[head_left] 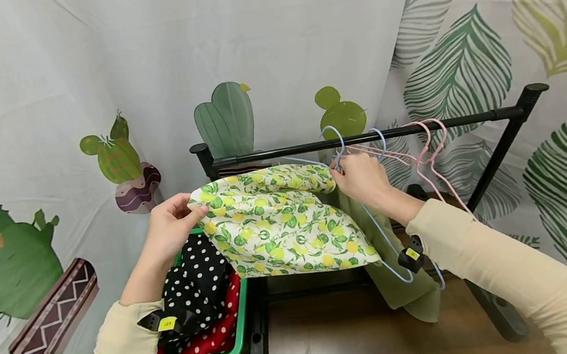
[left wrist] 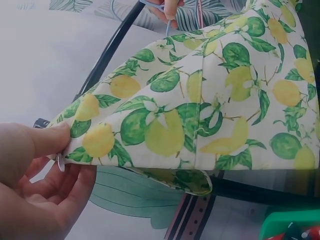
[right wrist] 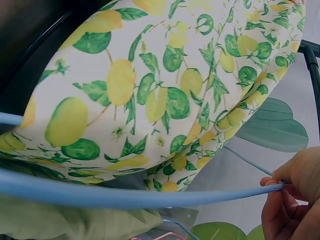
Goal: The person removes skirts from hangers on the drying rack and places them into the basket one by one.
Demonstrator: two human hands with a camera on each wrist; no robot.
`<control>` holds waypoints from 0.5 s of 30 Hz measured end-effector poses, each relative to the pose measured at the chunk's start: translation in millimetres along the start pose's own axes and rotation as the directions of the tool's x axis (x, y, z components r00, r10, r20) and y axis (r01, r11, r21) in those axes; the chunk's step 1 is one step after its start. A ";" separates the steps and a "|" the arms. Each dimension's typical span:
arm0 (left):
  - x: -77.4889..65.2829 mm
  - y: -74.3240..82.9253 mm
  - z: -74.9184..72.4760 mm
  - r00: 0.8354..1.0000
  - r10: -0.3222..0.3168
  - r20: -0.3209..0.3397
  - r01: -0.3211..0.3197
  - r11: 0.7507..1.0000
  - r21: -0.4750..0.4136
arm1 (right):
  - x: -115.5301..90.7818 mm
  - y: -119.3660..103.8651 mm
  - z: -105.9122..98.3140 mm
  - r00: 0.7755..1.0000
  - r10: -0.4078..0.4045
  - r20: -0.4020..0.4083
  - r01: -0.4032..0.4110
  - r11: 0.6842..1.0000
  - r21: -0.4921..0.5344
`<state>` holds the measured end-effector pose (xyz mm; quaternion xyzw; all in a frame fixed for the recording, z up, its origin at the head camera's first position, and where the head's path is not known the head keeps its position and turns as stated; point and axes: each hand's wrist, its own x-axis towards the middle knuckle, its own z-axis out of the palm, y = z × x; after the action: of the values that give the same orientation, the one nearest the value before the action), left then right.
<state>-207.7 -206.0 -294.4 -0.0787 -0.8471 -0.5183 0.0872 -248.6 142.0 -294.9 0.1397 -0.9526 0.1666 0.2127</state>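
A white garment with a lemon print [head_left: 289, 228] is stretched between the hands, its wide hem hanging toward the front. My left hand [head_left: 171, 226] pinches its left upper corner between thumb and fingers; a small metal zipper pull [left wrist: 61, 162] shows there in the left wrist view. With my right hand [head_left: 363, 177] I pinch a light blue hanger [right wrist: 150, 196] near its neck, just under the rail. One arm of that hanger runs beneath the garment's right side, and a blue hanger end pokes out past the hem. Cloth hides the rest of it.
A black clothes rack rail [head_left: 271, 154] spans the back. Beside the right hand hang an olive-green garment [head_left: 415, 296] on another blue hanger and some pink hangers [head_left: 434, 155]. A green basket [head_left: 242, 325] at lower left holds black and red polka-dot cloth [head_left: 204, 266].
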 end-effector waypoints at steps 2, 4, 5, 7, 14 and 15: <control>0.6 1.3 -1.2 1.000 0.007 -0.012 -0.007 1.000 -0.009 | 0.7 -0.1 -0.5 1.000 -0.005 -0.002 0.005 1.000 0.001; 0.8 2.3 -2.1 1.000 0.009 -0.018 -0.009 1.000 -0.013 | 1.1 -0.1 -0.7 1.000 -0.010 -0.002 0.010 1.000 -0.001; 0.9 2.6 -2.5 1.000 0.008 -0.020 -0.009 1.000 -0.016 | 1.1 -0.1 -0.7 1.000 -0.011 -0.002 0.011 1.000 -0.003; 0.7 3.0 -2.9 1.000 0.005 -0.024 -0.005 1.000 -0.020 | 1.0 -0.2 -0.6 1.000 -0.011 0.000 0.011 1.000 -0.004; -1.8 3.3 -2.7 0.998 -0.033 -0.053 0.031 0.999 -0.035 | 0.4 0.3 -0.4 1.000 -0.006 -0.006 0.006 1.000 0.003; -2.1 3.3 -2.4 0.998 -0.033 -0.060 0.031 0.999 -0.028 | 0.4 0.3 -0.5 1.000 -0.005 -0.006 0.005 1.000 0.002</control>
<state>-204.8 -206.8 -291.0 -0.0505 -0.8381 -0.5332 0.1035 -248.8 142.4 -294.4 0.1419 -0.9515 0.1676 0.2156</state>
